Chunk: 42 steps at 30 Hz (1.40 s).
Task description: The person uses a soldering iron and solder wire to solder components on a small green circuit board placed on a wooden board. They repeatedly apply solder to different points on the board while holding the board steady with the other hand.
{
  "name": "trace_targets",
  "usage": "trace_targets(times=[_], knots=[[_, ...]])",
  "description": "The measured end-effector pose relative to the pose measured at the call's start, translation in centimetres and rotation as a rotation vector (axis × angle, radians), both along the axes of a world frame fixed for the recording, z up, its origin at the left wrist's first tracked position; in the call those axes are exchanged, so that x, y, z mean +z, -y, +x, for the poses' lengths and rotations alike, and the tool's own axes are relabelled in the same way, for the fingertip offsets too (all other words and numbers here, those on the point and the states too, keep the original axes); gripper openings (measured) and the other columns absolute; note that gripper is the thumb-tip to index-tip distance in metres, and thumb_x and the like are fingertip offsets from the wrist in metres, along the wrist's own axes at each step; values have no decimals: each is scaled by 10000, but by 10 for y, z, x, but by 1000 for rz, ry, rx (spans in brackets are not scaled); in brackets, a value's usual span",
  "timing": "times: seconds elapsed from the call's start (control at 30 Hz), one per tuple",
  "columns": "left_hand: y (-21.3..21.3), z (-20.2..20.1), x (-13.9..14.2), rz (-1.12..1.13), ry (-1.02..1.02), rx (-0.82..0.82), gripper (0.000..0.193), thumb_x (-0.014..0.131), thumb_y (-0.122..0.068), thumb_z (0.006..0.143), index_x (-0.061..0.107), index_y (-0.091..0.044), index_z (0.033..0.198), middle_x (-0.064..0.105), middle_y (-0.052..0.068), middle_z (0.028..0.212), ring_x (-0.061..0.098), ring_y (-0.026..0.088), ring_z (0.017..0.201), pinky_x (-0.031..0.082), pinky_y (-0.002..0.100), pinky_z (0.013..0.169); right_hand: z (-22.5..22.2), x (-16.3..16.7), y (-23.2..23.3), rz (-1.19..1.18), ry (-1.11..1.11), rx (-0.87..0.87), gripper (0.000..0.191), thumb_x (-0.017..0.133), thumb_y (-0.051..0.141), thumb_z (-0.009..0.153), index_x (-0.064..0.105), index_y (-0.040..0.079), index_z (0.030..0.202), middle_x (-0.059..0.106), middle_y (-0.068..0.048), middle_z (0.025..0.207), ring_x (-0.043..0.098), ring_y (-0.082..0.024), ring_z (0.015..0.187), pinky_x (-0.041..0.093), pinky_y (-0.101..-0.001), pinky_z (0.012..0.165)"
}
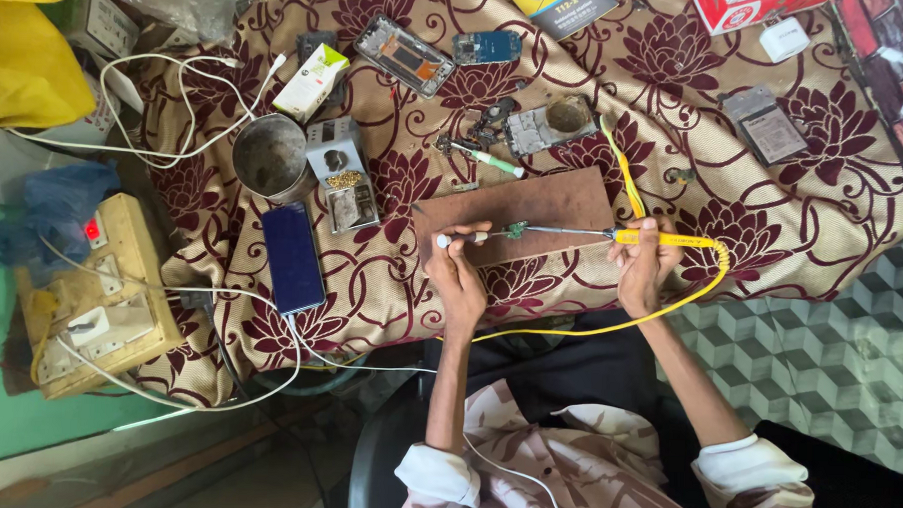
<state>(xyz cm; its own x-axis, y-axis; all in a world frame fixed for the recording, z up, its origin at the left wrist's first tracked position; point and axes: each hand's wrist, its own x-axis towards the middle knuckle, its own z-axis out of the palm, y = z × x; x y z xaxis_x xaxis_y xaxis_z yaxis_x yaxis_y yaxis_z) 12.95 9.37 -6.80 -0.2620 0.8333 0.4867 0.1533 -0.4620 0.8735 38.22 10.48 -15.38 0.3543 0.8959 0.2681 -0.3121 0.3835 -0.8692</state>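
Right hand (643,263) fingers closed on yellow soldering iron (662,237); left hand (461,269) pinches tweezers (472,238) at small circuit part (515,229) on brown board (518,211), centre. Part light, fragile: grip edges only.

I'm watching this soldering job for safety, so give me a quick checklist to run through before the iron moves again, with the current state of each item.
1. Right hand grips the yellow soldering iron by its handle: ok.
2. Iron tip meets the small green board: ok.
3. Left hand steadies the work with a white-ended tool: ok.
4. Small board lies on the brown work board, not the cloth: ok.
5. Yellow cord clear of the tip: ok.
6. Iron hot: cannot tell.
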Motion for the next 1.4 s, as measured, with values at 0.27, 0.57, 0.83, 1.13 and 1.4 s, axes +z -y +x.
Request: trace_targets(times=[0.27, 0.57, 0.83, 1.13, 1.4], knots=[[0, -2, 1, 9, -60, 21, 304, 384, -218, 1150, 561, 23, 1095, 767, 132, 1033, 593, 157, 734, 492, 284, 685, -1, -6, -1, -4, 29, 3, 257, 507, 243, 1139, 531, 14, 1026, 586, -84, 724, 581, -136, 585, 405, -250, 535], [0, 0, -4, -9, -64, 31, 298, 394, -221, 1138, 561, 21, 1090, 773, 121, 1014, 520, 132, 659, 435, 272, 595, -1, -13, 0, -13, 32, -9, 267, 511, 252, 1133, 534, 14, 1013, 585, -85, 710, 586, -141, 573, 412, -253, 522], [1, 0, -3, 2, -91, 55, 291, 384, -210, 1145, 551, 20, 1078, 775, 115, 1013, 505, 131, 648, 426, 272, 590, -3, -10, 2, 2, 58, -21, 256, 518, 230, 1131, 544, 10, 1003, 584, -86, 711, 580, -135, 565, 394, -250, 505], [-3, 1, -7, -6, -149, 86, 286, 380, -209, 1148, 546, 8, 1063, 781, 95, 1000, 507, 136, 641, 417, 284, 598, -4, -2, 6, 6, 132, -70, 242, 523, 208, 1123, 539, 9, 987, 626, -89, 736, 556, -101, 578, 387, -241, 524], [1, 2, -8, -15, -152, 88, 255, 397, -175, 1139, 568, 5, 1078, 763, 101, 999, 480, 139, 657, 404, 282, 614, -3, 6, 12, 10, 350, -153, 159, 576, 100, 1092, 555, 0, 971, 651, -93, 764, 558, -85, 602, 420, -225, 538]])
